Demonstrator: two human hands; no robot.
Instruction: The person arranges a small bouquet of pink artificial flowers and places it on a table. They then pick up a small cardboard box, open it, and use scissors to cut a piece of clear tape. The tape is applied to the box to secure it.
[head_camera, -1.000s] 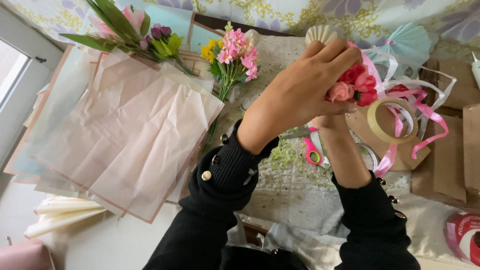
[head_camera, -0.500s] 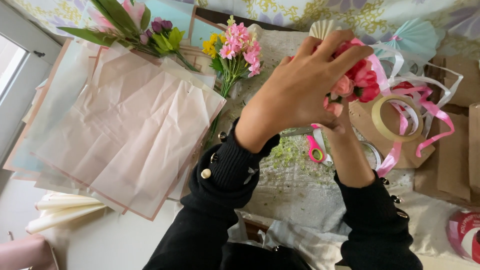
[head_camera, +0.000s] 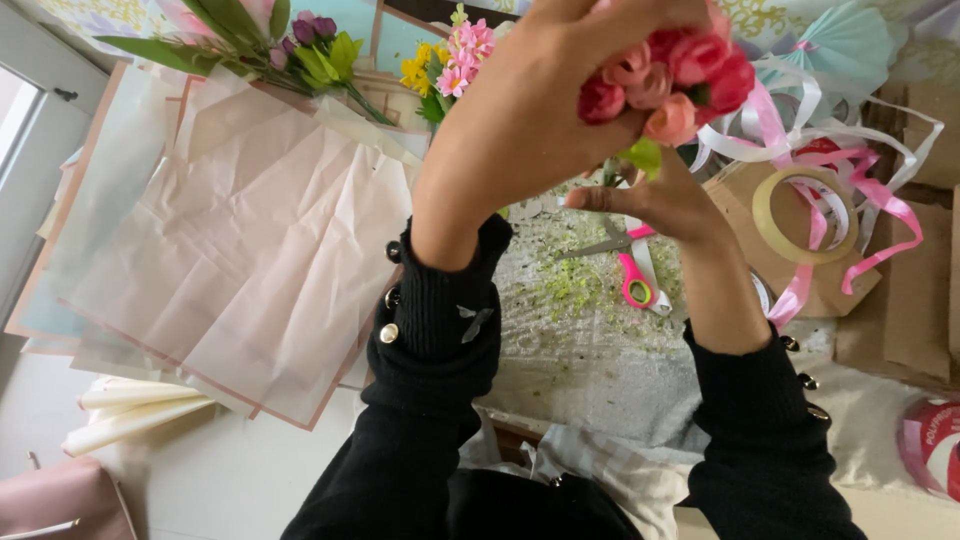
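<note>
Rose bunch (head_camera: 670, 85) between left hand (head_camera: 540, 110) and right hand (head_camera: 660, 200).

The left hand (head_camera: 540, 110) closes over the top of a small bunch of red and pink roses (head_camera: 665, 80), with the fingers wrapped around the blooms. The right hand (head_camera: 655, 195) grips the bunch from below, at the green stem base. Beneath the hands, pink-handled scissors (head_camera: 630, 275) lie on a surface strewn with green clippings. Pink paper sheets (head_camera: 240, 250) are stacked to the left. A second posy of yellow and pink flowers (head_camera: 445, 70) lies beyond them. A tape roll (head_camera: 805, 215) and pink ribbon (head_camera: 880, 200) sit to the right.
</note>
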